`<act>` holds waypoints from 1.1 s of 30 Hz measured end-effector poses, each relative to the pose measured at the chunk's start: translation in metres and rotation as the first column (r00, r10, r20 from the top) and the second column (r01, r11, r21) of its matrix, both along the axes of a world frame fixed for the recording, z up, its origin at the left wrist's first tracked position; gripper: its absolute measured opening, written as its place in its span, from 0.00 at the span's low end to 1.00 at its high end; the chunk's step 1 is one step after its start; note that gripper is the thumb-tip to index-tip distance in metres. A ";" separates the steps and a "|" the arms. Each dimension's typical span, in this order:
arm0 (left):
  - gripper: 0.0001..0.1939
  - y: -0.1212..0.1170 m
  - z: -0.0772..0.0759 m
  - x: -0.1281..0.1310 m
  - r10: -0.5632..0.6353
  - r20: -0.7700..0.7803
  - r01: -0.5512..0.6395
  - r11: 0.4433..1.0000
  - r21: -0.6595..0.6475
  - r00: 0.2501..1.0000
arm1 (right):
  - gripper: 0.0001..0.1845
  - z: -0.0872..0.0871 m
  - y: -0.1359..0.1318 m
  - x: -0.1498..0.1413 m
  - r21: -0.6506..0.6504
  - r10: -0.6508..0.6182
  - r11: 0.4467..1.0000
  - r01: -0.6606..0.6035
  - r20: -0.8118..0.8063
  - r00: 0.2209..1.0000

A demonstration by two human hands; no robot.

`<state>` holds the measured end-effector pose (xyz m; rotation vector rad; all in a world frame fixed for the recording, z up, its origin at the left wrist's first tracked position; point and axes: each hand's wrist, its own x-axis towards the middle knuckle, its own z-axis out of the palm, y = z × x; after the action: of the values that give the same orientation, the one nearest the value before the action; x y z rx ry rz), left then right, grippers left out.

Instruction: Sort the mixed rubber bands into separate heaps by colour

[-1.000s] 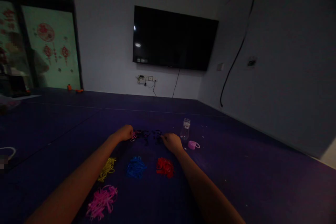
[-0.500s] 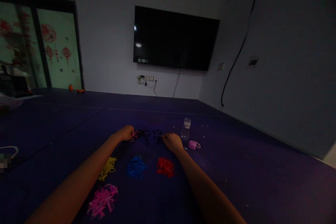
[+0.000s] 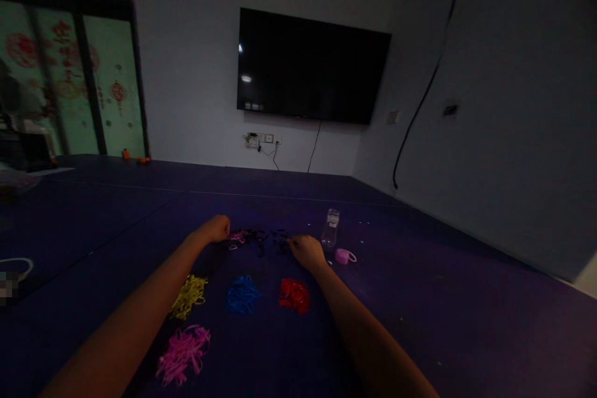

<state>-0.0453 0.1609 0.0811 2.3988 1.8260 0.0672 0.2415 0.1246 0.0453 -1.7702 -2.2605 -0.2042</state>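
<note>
My left hand (image 3: 217, 228) is curled closed at the left end of a loose spread of black rubber bands (image 3: 255, 237). A few pink rubber bands (image 3: 239, 236) lie just right of its fingers. At the right end of the spread, my right hand (image 3: 305, 250) has its fingertips pinched together against the black bands. What either hand holds is too small and dark to make out. Nearer me lie piles of yellow rubber bands (image 3: 190, 296), blue rubber bands (image 3: 243, 294), red rubber bands (image 3: 293, 295) and pink bands (image 3: 184, 353). My left forearm passes over the yellow pile's edge.
A clear bottle (image 3: 331, 229) stands uncapped beyond my right hand, with a pink looped cap (image 3: 344, 256) beside it. Small white bits dot the purple surface (image 3: 448, 298). Orange objects (image 3: 142, 160) sit by the patterned glass door (image 3: 114, 87). A television (image 3: 312, 68) hangs ahead.
My left hand has drawn back slightly to the left, uncovering more of the pink bands. My right hand stays in place. At far left, the glass door's dark upright has shifted right.
</note>
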 end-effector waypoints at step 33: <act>0.09 -0.002 0.002 0.004 -0.034 -0.012 0.033 0.998 -0.061 0.999 | 0.20 0.002 -0.002 -0.001 -0.018 -0.023 1.000 0.023 0.002 1.000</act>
<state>-0.0409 0.1590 0.0829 2.3924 1.7660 -0.0069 0.2401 0.1228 0.0477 -1.8060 -2.2507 -0.1906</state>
